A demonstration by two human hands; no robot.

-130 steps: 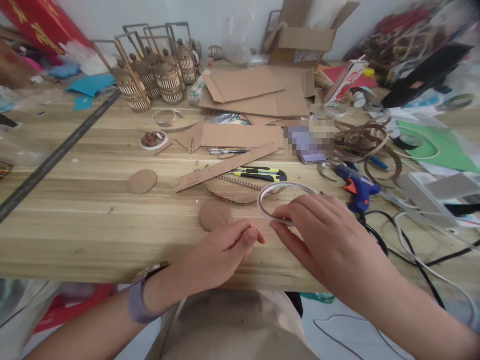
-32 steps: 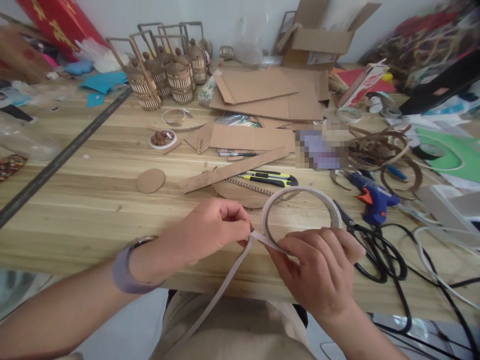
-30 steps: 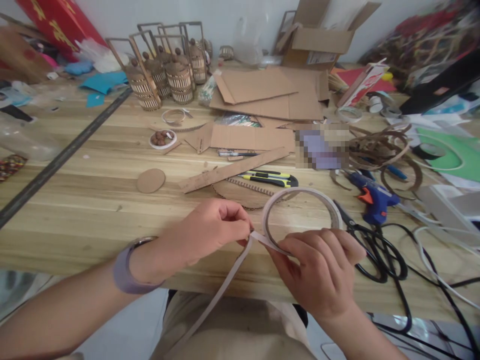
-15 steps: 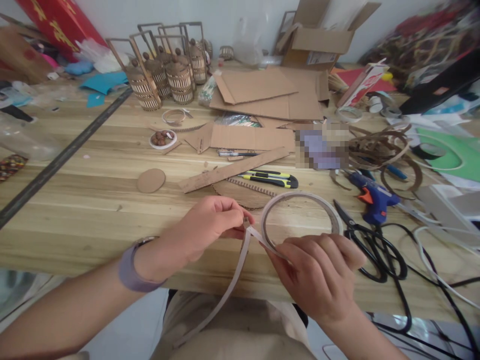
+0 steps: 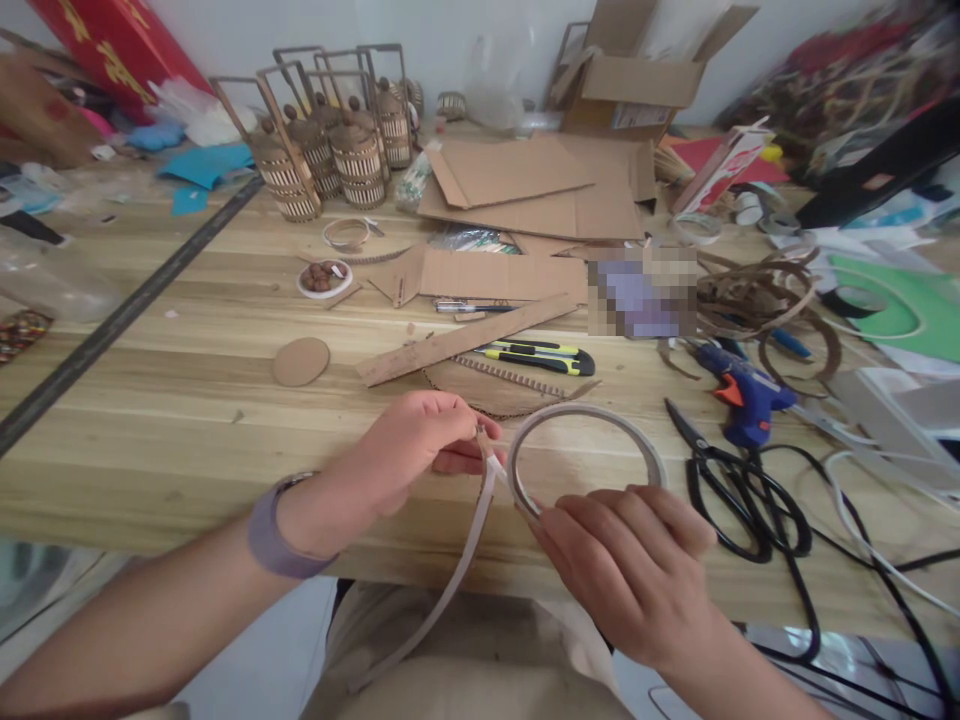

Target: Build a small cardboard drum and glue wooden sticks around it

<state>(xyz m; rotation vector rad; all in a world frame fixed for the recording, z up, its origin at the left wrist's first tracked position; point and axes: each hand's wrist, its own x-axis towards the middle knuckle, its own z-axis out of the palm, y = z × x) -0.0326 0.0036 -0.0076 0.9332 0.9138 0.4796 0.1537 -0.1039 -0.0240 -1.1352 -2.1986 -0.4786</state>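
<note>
My left hand (image 5: 420,440) pinches the upper end of a narrow strip (image 5: 461,570), pale on its face, which curves down over the table's front edge toward my lap. My right hand (image 5: 626,570) is closed on the lower rim of a thin roll of tape (image 5: 587,412), held tilted above the wood. A short whitish piece of tape (image 5: 496,468) bridges the small gap between the strip's top and the roll. Fingers of my right hand hide the roll's lower side.
Black scissors (image 5: 742,490) and a blue glue gun (image 5: 750,395) lie at the right among cables. A yellow-black cutter (image 5: 536,354), cardboard strip (image 5: 472,338) and cardboard disc (image 5: 301,361) lie ahead. Small lantern-like cages (image 5: 358,165) stand at the back left.
The tape roll and my right hand have shifted slightly left and down. My left fingertips have moved a little left, and more of the strip's upper end shows.
</note>
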